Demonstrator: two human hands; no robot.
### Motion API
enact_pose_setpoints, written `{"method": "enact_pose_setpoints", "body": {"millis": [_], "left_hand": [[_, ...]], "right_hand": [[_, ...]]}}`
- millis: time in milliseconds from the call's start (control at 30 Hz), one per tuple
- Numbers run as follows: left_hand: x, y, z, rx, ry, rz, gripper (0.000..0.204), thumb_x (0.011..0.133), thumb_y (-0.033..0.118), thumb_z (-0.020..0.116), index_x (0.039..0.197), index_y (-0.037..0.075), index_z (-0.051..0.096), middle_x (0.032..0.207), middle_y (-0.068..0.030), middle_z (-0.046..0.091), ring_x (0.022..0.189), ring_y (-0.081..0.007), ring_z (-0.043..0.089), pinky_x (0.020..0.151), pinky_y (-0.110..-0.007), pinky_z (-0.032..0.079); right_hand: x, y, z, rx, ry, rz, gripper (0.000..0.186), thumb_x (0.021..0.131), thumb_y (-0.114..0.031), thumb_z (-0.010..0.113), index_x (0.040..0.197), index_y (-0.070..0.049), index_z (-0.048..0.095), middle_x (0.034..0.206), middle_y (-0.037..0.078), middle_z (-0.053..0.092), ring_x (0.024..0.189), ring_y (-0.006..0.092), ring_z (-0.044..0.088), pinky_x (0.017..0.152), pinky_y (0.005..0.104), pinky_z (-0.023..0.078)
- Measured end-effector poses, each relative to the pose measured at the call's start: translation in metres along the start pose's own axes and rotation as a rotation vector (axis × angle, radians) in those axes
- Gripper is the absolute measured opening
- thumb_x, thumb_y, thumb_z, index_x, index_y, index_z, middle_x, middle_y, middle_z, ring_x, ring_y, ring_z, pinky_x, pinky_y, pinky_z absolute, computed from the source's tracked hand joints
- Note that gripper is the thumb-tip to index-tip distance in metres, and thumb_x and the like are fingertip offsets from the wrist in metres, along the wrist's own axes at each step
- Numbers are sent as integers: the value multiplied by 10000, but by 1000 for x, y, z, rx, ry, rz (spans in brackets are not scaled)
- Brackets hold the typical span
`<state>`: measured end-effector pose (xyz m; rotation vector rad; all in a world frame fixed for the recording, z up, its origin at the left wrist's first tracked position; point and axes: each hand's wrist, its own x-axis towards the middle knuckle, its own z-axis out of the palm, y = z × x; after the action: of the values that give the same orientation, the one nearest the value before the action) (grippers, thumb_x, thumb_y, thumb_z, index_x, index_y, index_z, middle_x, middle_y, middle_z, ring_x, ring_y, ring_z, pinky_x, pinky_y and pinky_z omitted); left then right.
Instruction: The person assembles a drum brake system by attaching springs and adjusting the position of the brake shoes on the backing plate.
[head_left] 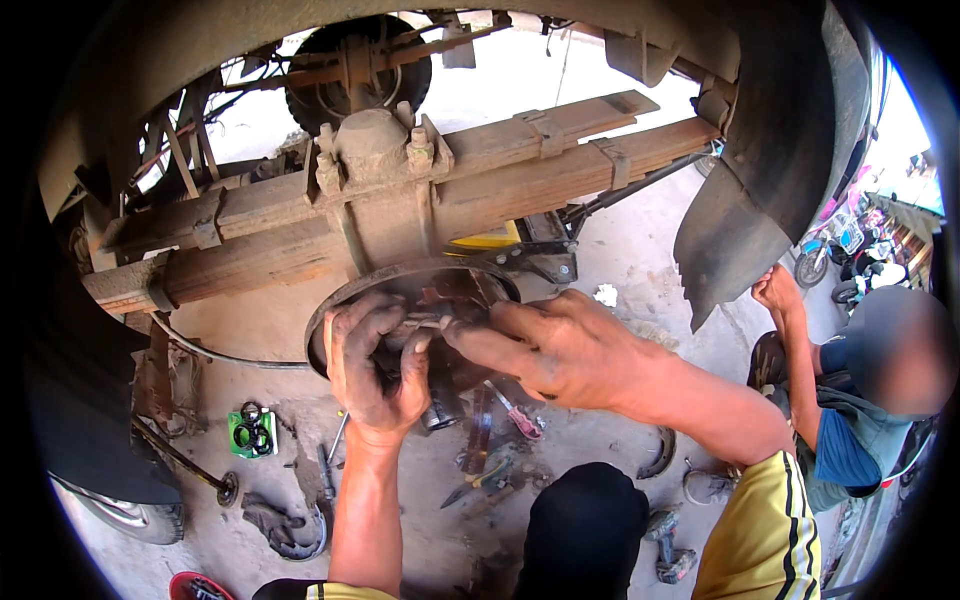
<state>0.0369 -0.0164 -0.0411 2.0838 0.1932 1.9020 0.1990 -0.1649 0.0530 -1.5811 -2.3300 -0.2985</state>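
Note:
Both hands are at a dark round metal plate (356, 284) below the rusty leaf spring stack (500, 180) and its bolted axle clamp (370, 140). My left hand (375, 370), grimy, is closed with thumb and fingers curled at a small thin metal piece (428, 322) inside the plate's rim. My right hand (545, 350) reaches in from the right, its fingers pinched at that same piece; their tips are partly hidden in shadow.
A co-worker (850, 430) at the right raises a hand to a hanging dark flap (725, 250). Below lie a green box with black rings (250, 430), a red-handled tool (522, 420), a curved shoe (660, 455), a power tool (668, 545) and a red tray (180, 590).

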Motion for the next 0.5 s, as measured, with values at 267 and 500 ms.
{"method": "enact_pose_setpoints", "body": {"millis": [267,500], "left_hand": [[4,1,4,-54,15,12,317,848,69,782,1102,13,602,1035,-182,707,872,-329,653,807,-428,518],[2,-1,4,-108,38,-5,333,837,44,790,1102,27,591,1030,-175,712,872,-315,663,798,-412,524]], "right_hand": [[17,-11,-36,-296,-194,-114,425,892,-103,608,1316,-121,624,824,149,657,650,294,730,517,422,581],[31,-28,-45,-444,-200,-150,332,851,-137,639,1182,-110,647,708,109,633,566,235,709,457,372,540]]}}
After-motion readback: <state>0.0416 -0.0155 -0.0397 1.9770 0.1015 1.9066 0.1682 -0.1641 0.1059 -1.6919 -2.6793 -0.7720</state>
